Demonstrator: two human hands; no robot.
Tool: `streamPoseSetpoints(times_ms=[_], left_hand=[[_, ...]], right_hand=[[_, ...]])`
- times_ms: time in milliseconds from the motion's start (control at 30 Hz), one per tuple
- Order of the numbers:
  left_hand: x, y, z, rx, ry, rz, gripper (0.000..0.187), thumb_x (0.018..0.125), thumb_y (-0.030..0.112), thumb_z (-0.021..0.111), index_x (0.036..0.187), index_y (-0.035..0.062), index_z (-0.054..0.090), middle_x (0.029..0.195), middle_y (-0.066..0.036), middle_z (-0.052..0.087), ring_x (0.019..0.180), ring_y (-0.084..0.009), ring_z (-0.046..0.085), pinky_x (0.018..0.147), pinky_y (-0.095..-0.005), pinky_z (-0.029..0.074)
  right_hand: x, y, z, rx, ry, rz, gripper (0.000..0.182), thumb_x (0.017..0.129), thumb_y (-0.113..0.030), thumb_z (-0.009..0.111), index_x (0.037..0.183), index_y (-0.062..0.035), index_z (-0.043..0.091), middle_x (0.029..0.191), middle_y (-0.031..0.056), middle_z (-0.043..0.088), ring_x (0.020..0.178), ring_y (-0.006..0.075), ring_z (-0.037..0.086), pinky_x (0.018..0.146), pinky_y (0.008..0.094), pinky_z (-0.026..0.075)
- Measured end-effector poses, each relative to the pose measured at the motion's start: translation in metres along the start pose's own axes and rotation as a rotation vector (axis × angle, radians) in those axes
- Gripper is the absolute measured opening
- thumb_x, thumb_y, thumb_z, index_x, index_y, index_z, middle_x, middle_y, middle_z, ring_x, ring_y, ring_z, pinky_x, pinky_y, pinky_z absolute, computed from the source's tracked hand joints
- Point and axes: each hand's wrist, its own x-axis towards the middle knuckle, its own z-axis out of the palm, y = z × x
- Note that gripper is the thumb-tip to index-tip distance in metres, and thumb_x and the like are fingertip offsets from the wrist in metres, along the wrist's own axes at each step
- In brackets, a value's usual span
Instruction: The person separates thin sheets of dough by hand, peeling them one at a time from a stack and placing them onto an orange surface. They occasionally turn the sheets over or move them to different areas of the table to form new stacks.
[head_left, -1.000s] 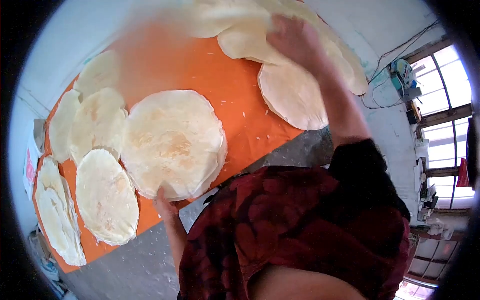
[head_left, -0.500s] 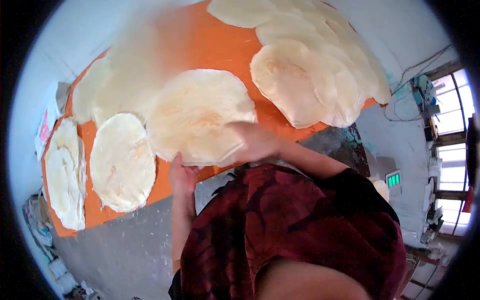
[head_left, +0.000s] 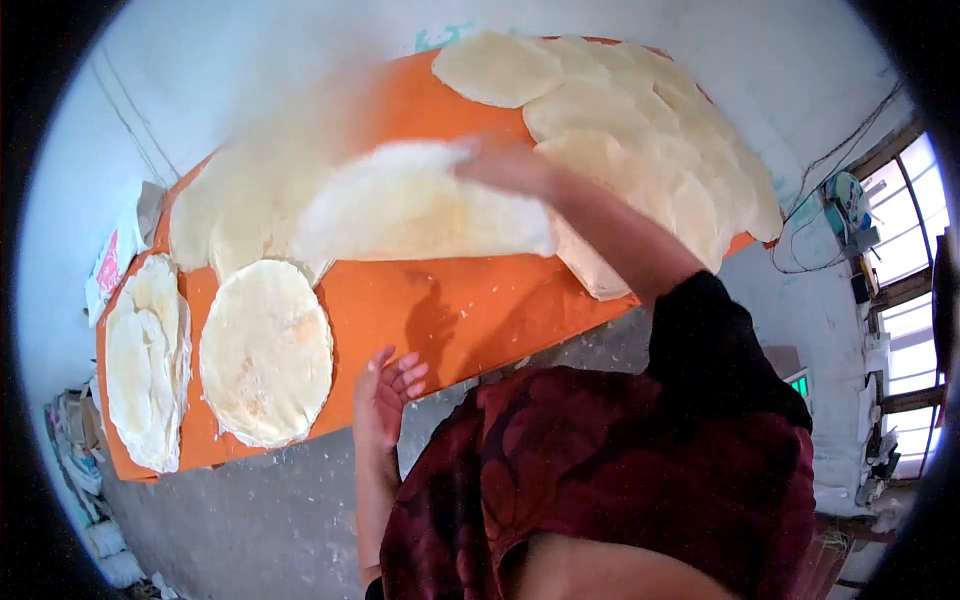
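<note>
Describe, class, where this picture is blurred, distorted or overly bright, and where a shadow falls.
Head view: motion blur smears the lifted flatbread and the right hand; the left hand is sharper, with a shadow on the orange cloth beside it; fisheye bending curves the scene inside dark corners; the window is glaringly bright.

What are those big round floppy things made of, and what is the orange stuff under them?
The round sheet lifted by the right hand looks like thin baked dough, a flatbread: pale, matte, with toasted brown patches, and it bends as it hangs. The flat one near the left hand shows the same patches. The orange cover seems to be smooth cloth or plastic sheeting; which one is unclear.
</note>
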Motion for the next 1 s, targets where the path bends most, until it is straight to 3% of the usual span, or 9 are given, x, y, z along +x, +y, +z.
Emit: streamPoseSetpoints(times_ms=[133, 267, 367, 467, 567, 600, 700, 800, 1000], left_hand=[[-0.009, -0.005, -0.017, -0.003, 0.087, -0.005, 0.044, 0.087, 0.041, 0.041, 0.116, 0.0079, 0.044, 0.106, -0.015, 0.054, 0.095, -0.0268, 0.054, 0.077, -0.0376, 0.044], [-0.018, 0.000, -0.030, -0.009, 0.177, 0.060, 0.045, 0.086, 0.041, 0.042, 0.116, 0.0070, 0.044, 0.108, -0.016, 0.054, 0.095, -0.0265, 0.054, 0.077, -0.0377, 0.044], [-0.021, 0.002, -0.046, 0.010, 0.284, 0.112, 0.045, 0.086, 0.040, 0.042, 0.115, 0.0061, 0.044, 0.107, -0.016, 0.054, 0.095, -0.0265, 0.054, 0.075, -0.0363, 0.046], [-0.026, 0.004, -0.060, 0.030, 0.449, 0.142, 0.042, 0.086, 0.038, 0.045, 0.112, 0.0059, 0.046, 0.102, -0.014, 0.056, 0.092, -0.0259, 0.056, 0.073, -0.0352, 0.047], [-0.037, -0.001, -0.092, -0.059, 0.599, 0.135, 0.031, 0.084, 0.033, 0.048, 0.102, 0.0078, 0.051, 0.095, -0.012, 0.058, 0.082, -0.0224, 0.058, 0.067, -0.0315, 0.047], [-0.043, -0.005, -0.110, -0.091, 0.635, 0.137, 0.029, 0.084, 0.032, 0.049, 0.101, 0.0082, 0.051, 0.094, -0.011, 0.058, 0.080, -0.0216, 0.059, 0.066, -0.0308, 0.047], [-0.064, -0.022, -0.174, -0.163, 0.918, 0.152, 0.030, 0.083, 0.029, 0.049, 0.101, 0.0057, 0.049, 0.099, -0.012, 0.055, 0.089, -0.0228, 0.055, 0.072, -0.0334, 0.045], [-0.079, -0.012, -0.183, -0.191, 1.242, 0.226, 0.043, 0.083, 0.030, 0.049, 0.113, -0.0001, 0.042, 0.117, -0.016, 0.045, 0.106, -0.0279, 0.044, 0.087, -0.0408, 0.036], [-0.077, 0.014, -0.248, -0.376, 1.023, 0.301, 0.058, 0.082, 0.035, 0.052, 0.121, -0.0036, 0.033, 0.121, -0.020, 0.038, 0.109, -0.0305, 0.040, 0.090, -0.0432, 0.033]], right_hand=[[0.085, 0.067, -0.072, -0.116, 0.183, -0.161, 0.036, 0.071, -0.032, 0.053, 0.097, -0.0066, 0.058, 0.092, 0.0180, 0.059, 0.088, 0.0315, 0.055, 0.076, 0.0411, 0.044], [0.116, 0.056, -0.144, -0.469, 0.585, -0.067, 0.025, 0.076, -0.027, 0.047, 0.091, -0.0099, 0.058, 0.087, 0.0168, 0.060, 0.081, 0.0339, 0.057, 0.072, 0.0421, 0.045], [0.100, 0.037, -0.168, -0.646, 0.635, -0.153, 0.021, 0.070, -0.019, 0.051, 0.080, -0.0016, 0.057, 0.076, 0.0199, 0.059, 0.076, 0.0368, 0.056, 0.068, 0.0434, 0.044], [0.086, 0.069, -0.133, -0.808, 0.545, -0.142, 0.014, 0.077, -0.021, 0.049, 0.079, -0.0075, 0.054, 0.072, 0.0125, 0.057, 0.068, 0.0263, 0.056, 0.061, 0.0365, 0.045], [0.072, 0.144, -0.053, -0.713, 0.343, 0.001, 0.013, 0.078, -0.018, 0.044, 0.078, -0.0087, 0.052, 0.077, 0.0140, 0.058, 0.076, 0.0324, 0.056, 0.062, 0.0440, 0.044], [0.060, 0.189, -0.022, -0.476, 0.243, -0.143, 0.015, 0.078, -0.022, 0.045, 0.081, -0.0089, 0.052, 0.080, 0.0147, 0.058, 0.079, 0.0324, 0.056, 0.065, 0.0445, 0.044], [0.026, 0.175, 0.037, -0.558, -0.128, 0.124, 0.029, 0.075, -0.025, 0.055, 0.094, -0.0038, 0.050, 0.092, 0.0146, 0.057, 0.093, 0.0307, 0.053, 0.076, 0.0421, 0.044], [0.023, 0.146, 0.079, -0.367, -0.081, 0.018, 0.032, 0.076, -0.026, 0.055, 0.096, -0.0023, 0.051, 0.091, 0.0142, 0.057, 0.092, 0.0303, 0.053, 0.076, 0.0418, 0.043], [0.041, 0.044, 0.143, -0.135, -0.390, -0.008, 0.037, 0.077, -0.029, 0.056, 0.102, -0.0024, 0.051, 0.095, 0.0168, 0.057, 0.090, 0.0310, 0.054, 0.075, 0.0397, 0.043]])
